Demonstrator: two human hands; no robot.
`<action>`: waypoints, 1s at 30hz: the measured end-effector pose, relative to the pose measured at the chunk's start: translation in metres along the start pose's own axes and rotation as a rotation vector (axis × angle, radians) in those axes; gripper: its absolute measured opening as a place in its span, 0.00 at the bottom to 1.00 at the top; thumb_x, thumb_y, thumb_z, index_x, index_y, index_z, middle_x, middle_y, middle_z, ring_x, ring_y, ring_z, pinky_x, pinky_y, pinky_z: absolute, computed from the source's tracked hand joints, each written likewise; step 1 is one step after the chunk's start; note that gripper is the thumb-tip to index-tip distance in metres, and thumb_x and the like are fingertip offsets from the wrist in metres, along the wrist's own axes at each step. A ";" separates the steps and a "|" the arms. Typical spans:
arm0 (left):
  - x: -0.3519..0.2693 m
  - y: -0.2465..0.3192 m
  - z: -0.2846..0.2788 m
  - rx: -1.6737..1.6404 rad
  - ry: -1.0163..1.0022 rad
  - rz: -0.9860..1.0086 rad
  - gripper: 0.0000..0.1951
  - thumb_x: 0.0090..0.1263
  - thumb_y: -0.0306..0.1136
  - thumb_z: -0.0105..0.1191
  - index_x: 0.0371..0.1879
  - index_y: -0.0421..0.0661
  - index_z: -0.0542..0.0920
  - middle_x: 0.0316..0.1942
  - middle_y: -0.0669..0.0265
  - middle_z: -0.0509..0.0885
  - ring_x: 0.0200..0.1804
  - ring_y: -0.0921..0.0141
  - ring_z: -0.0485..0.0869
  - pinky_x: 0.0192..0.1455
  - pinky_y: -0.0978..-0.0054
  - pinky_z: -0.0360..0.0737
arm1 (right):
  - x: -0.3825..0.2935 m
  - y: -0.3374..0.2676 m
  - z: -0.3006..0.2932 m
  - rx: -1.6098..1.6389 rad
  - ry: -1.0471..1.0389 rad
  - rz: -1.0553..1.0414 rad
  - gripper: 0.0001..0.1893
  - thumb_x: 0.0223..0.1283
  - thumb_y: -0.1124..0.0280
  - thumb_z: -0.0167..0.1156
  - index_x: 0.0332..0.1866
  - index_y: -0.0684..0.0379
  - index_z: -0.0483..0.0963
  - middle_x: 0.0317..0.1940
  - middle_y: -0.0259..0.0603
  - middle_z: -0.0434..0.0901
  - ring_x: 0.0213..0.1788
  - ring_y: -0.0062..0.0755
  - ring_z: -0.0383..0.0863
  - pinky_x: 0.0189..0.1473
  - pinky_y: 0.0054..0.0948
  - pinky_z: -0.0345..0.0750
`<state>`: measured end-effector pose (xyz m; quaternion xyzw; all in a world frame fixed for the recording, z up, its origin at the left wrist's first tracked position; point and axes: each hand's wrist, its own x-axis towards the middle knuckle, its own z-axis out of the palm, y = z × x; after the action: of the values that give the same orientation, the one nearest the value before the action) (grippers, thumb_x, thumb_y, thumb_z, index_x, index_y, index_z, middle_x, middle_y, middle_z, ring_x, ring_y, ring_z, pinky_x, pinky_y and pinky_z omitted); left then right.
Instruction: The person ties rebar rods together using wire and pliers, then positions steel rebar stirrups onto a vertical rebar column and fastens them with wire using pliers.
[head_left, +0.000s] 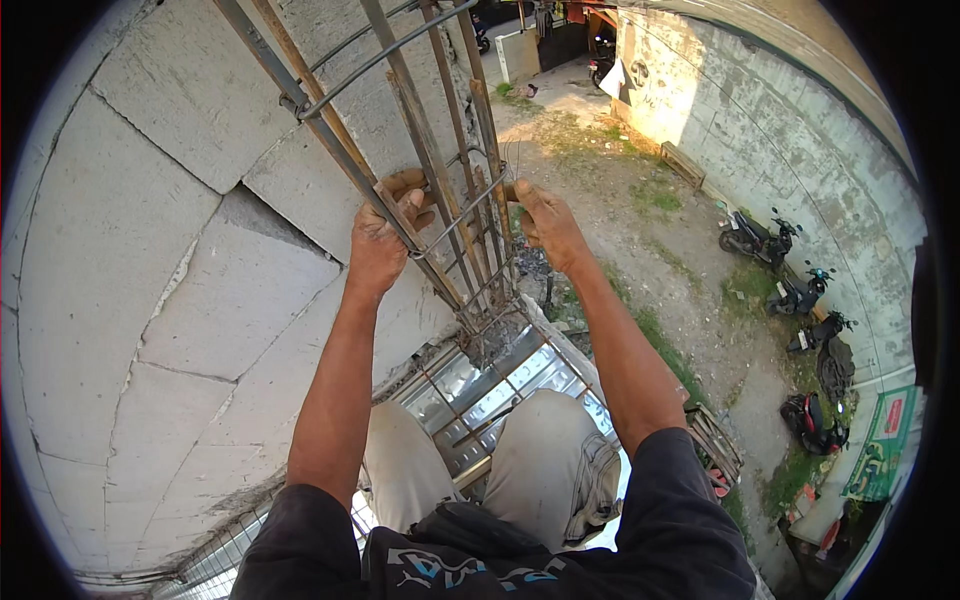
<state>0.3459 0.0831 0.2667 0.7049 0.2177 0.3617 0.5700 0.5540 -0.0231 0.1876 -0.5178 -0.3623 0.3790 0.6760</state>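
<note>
A cage of rusty steel reinforcing bars rises from a concrete stub beside a wall of pale blocks. Bent steel stirrups cross the bars. My left hand reaches behind the leftmost bar, its thumb and curled fingers showing inside the cage. Whether those fingers hold anything is hidden by the bars. On the cage's other side, my right hand pinches thumb against forefinger at a stirrup corner. Thin tie wire sticks up right by these fingertips, and the pinch appears closed on it.
Pale block wall fills the left side, with a gap between blocks. Below my knees lie ribbed metal decking and a bar mesh. Far down to the right, several motorbikes stand along a weathered wall. A wooden bench is near them.
</note>
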 end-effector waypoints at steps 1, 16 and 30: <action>0.000 0.000 0.001 0.004 0.008 0.004 0.25 0.72 0.45 0.57 0.59 0.37 0.73 0.54 0.55 0.79 0.55 0.62 0.82 0.58 0.63 0.82 | 0.001 0.005 0.002 -0.044 -0.016 0.024 0.35 0.64 0.36 0.54 0.49 0.65 0.76 0.24 0.24 0.66 0.16 0.11 0.51 0.18 0.21 0.53; -0.016 -0.006 -0.002 -0.075 0.078 -0.026 0.23 0.73 0.43 0.56 0.60 0.40 0.73 0.58 0.58 0.78 0.58 0.63 0.81 0.58 0.65 0.81 | 0.003 -0.007 -0.005 -0.079 -0.096 0.169 0.40 0.67 0.33 0.45 0.58 0.64 0.77 0.27 0.31 0.71 0.20 0.15 0.58 0.22 0.24 0.60; -0.145 -0.036 0.048 -0.065 0.238 -0.095 0.15 0.74 0.37 0.55 0.52 0.40 0.77 0.47 0.63 0.82 0.51 0.73 0.80 0.53 0.72 0.78 | 0.011 -0.001 -0.031 -0.462 0.086 -0.146 0.17 0.71 0.57 0.57 0.53 0.57 0.80 0.35 0.28 0.78 0.33 0.17 0.69 0.37 0.21 0.68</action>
<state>0.2928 -0.0430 0.1904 0.6269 0.3051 0.4224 0.5792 0.5867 -0.0269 0.1838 -0.6468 -0.4467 0.2140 0.5800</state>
